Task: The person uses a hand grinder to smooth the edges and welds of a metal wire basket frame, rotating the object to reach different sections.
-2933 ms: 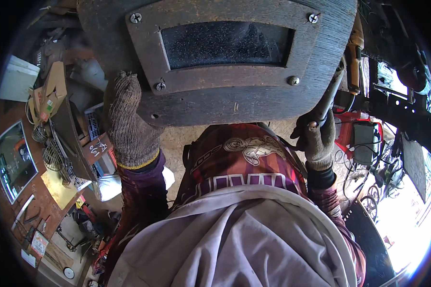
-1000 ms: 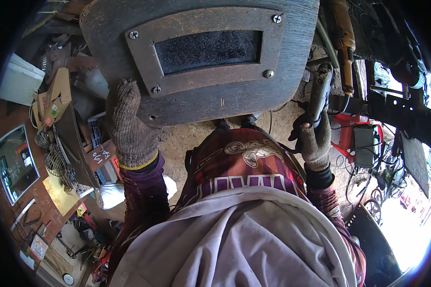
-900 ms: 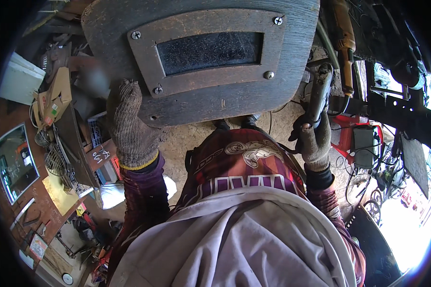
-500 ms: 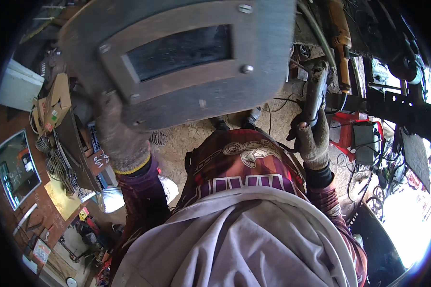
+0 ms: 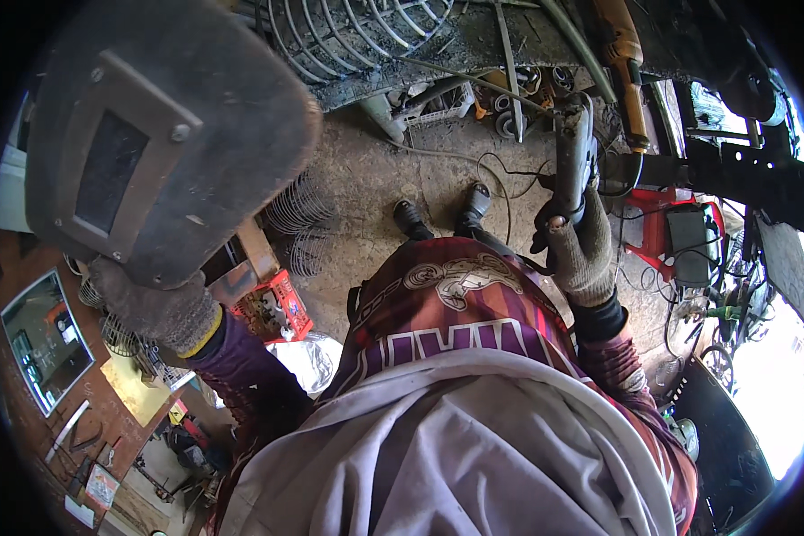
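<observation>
A dark welding hand shield [image 5: 241,125] with a rectangular viewing window fills the upper left, tilted. My gloved left hand [image 5: 156,308] is closed at its lower edge; the shield hides part of the fingers and the grip. At the right, my gloved right hand [image 5: 585,255] is wrapped round a worn grey welding electrode holder [image 5: 572,152], its front end pointing away from me. A thin line runs leftward from near the holder's tip; I cannot tell whether it is a rod in the holder.
Wire rings [image 5: 357,36] lie on a dark bench at the far side. An orange-handled power tool [image 5: 634,80] is beside the holder. Cables cross the floor near a red-framed machine [image 5: 648,232]. A red crate [image 5: 286,304] and brown table [image 5: 27,259] stand left.
My left hand has carried the shield left and turned it, uncovering the bench, wire rings and floor. My right hand has barely moved with the electrode holder.
</observation>
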A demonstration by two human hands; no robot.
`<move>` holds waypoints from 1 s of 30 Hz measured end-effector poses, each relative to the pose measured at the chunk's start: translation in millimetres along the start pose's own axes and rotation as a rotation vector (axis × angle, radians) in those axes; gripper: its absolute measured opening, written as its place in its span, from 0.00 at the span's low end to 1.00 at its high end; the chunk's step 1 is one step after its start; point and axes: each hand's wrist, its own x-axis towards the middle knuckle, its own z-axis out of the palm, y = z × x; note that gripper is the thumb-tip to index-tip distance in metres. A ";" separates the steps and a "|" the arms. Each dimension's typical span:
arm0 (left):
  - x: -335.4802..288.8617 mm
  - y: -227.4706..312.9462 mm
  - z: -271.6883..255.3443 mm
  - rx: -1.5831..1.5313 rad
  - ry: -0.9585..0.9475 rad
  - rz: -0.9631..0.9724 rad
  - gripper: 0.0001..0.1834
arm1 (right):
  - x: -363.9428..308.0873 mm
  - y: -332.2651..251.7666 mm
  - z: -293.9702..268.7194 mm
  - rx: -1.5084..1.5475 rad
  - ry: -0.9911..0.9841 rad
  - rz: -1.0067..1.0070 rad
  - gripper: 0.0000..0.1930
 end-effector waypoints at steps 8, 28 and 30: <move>-7.0 11.4 7.3 -0.376 -0.068 -0.075 0.32 | -0.5 -5.1 0.0 -0.083 0.002 0.008 0.34; -15.9 79.4 7.9 -2.639 -0.390 -1.308 0.22 | -0.6 -3.3 2.0 -0.082 0.010 -0.079 0.35; -29.1 81.1 14.6 -2.162 -0.185 -1.024 0.20 | -2.5 -4.7 4.2 -0.079 0.034 -0.070 0.34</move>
